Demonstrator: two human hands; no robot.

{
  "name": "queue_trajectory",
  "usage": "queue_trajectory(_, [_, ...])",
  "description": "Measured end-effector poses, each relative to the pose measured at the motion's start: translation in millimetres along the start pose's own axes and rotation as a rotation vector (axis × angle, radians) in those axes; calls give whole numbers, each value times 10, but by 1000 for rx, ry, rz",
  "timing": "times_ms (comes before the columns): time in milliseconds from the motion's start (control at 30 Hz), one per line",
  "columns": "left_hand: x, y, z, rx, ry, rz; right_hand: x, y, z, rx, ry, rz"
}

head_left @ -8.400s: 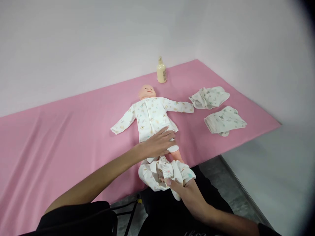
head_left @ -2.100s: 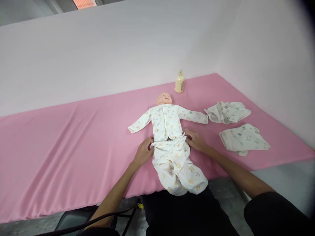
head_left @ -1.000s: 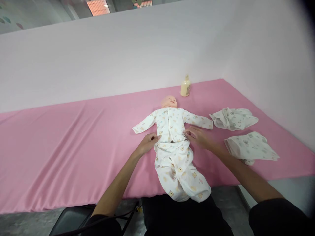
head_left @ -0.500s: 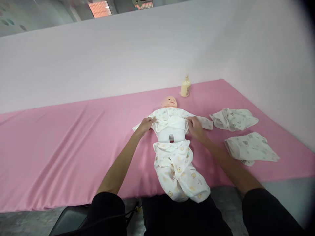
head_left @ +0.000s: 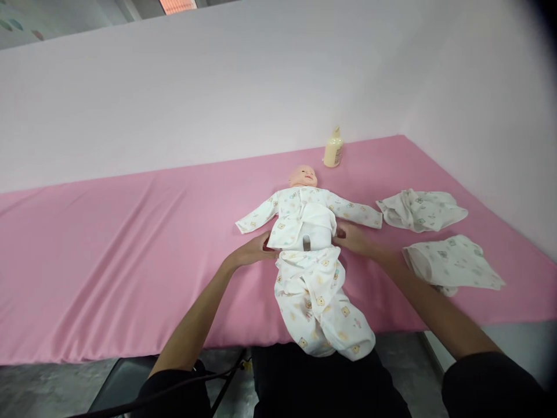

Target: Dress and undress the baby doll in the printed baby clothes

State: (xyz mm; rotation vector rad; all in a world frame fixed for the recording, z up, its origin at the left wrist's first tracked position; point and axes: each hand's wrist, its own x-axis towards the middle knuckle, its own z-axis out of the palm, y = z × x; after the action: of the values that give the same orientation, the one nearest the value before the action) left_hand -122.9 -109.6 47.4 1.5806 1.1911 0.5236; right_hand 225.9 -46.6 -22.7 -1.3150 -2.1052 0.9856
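A baby doll (head_left: pixel 303 176) lies on its back, head toward the wall, in a white printed shirt (head_left: pixel 285 223) with its sleeves spread. One front panel hangs down over the belly; the other is folded up, baring part of the white torso (head_left: pixel 321 238). Printed white trousers (head_left: pixel 311 284) cover the lower body, legs at the table edge. My left hand (head_left: pixel 255 249) curls at the shirt's lower left side, thumb and fingers bent round its hem. At the opposite side of the waist, my right hand (head_left: pixel 351 237) pinches near the shirt's edge; its fingertips are partly hidden.
A cream pump bottle (head_left: pixel 333 152) stands beyond the doll's head near the wall. Two folded printed cloths (head_left: pixel 422 210) (head_left: pixel 455 261) lie to the right. Pink fabric (head_left: pixel 130 261) covers the table. Below its front edge at left is a dark seat (head_left: pixel 122 383).
Both hands have moved down from the doll's chest to its waist. The left front of the shirt now hangs lower, covering more of the belly. The camera view has shifted slightly.
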Motion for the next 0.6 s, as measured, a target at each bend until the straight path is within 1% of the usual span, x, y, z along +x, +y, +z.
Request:
queue_trajectory(100, [109, -45, 71, 45, 120, -13, 100, -38, -12, -30, -24, -66])
queue_trajectory(167, [167, -97, 93, 110, 214, -32, 147, -52, -26, -50, 2, -100])
queue_trajectory(267, [228, -158, 92, 209, 344, -62, 194, -47, -29, -87, 116, -104])
queue_trajectory(400, [300, -184, 73, 343, 531, -95, 239, 4, 33, -146, 296, -8])
queue_trajectory(467, [339, -193, 76, 420, 560, -85, 254, 36, 71, -172, 341, 3])
queue_trajectory(600, [400, -231, 100, 579, 518, -91, 238, 82, 91, -306, 381, -15])
